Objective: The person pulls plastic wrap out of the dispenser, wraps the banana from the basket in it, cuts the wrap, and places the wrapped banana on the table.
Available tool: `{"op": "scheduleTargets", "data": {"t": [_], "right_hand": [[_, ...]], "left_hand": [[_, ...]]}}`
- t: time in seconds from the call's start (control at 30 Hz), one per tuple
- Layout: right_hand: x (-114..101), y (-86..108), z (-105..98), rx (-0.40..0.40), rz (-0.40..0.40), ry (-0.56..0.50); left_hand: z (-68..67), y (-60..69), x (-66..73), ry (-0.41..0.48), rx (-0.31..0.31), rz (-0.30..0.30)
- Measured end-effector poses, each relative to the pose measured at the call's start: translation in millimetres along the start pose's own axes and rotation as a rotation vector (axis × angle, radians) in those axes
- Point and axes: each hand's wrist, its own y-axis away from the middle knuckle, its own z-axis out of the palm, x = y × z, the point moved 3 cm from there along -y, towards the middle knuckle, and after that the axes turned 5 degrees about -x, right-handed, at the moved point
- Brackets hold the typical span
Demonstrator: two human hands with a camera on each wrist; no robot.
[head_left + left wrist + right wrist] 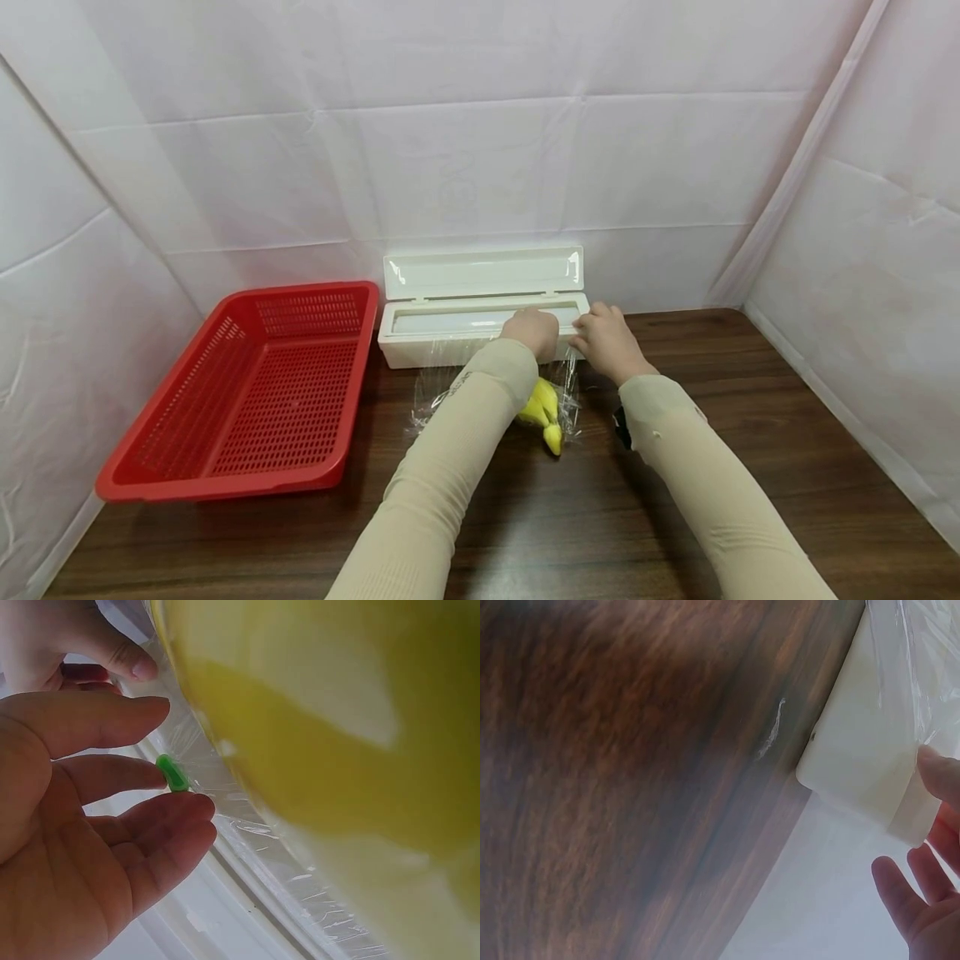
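Note:
A white cling film dispenser (pixel 411 354) stands at the back of the table with its lid raised. Clear cling film (pixel 442 367) hangs over its front and spreads around a yellow bunch of bananas (pixel 542 402), partly hidden by the left sleeve. In the left wrist view my left hand (pixel 82 825) has its index fingertip against a small green slider (pixel 172 773) on the dispenser's edge, the other fingers loosely bent. My right hand (pixel 611 342) grips the dispenser's right end, thumb over the film at the front edge, as the right wrist view shows.
A red plastic basket (pixel 341 450) sits on the left of the dark wooden table (pixel 750 400). White cloth walls (pixel 480 167) enclose the back and both sides. A thin scrap of film (pixel 772 729) lies on the wood beside the dispenser.

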Motion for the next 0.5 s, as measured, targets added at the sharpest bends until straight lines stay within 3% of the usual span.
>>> {"op": "scheduleTargets", "data": {"t": [0.2,0.5], "right_hand": [[2.6,-0.9,2.4,-0.006,-0.008,-0.019],[8.6,-0.4,4.5,-0.057,0.016,-0.144]], "left_hand": [[-0.3,0.9,-0.4,0.005,0.008,0.006],[1.1,2.8,0.9,0.007,0.008,0.011]]}}
